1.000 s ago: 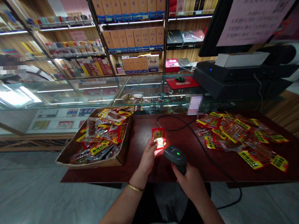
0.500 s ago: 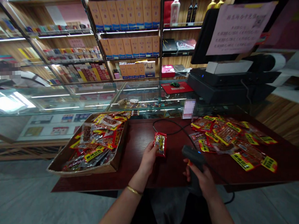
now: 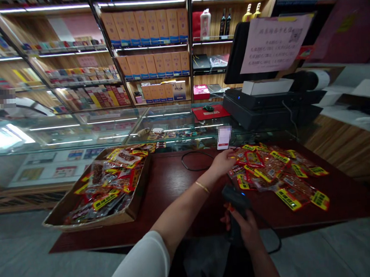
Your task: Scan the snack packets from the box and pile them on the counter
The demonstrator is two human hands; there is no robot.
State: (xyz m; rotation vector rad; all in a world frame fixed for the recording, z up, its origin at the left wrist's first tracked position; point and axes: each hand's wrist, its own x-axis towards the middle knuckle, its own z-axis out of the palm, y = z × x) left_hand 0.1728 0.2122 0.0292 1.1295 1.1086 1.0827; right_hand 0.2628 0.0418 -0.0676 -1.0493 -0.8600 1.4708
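Note:
My left hand (image 3: pixel 224 161) is stretched over to the left edge of a pile of snack packets (image 3: pixel 276 171), its fingers extended and nothing visible in its grasp. Just beyond its fingertips, a small red-edged snack packet (image 3: pixel 254 159) lies on top of the pile. My right hand (image 3: pixel 243 226) is wrapped around the handle of a black barcode scanner (image 3: pixel 236 198), held upright near the table's front edge with a blue light showing on top. Left of my arm, an open cardboard box (image 3: pixel 141 198) holds many similar packets.
The dark red table (image 3: pixel 171 180) meets a glass display counter (image 3: pixel 116 129) behind. A black cable (image 3: pixel 189 169) loops on the table, near an upright white card (image 3: pixel 223 138). A monitor (image 3: pixel 234 53) stands back right. Another person (image 3: pixel 31 106) is at far left.
My left hand has moved right from mid-table to the pile, and the packet it held now lies there. My right hand still grips the scanner. The view has shifted slightly.

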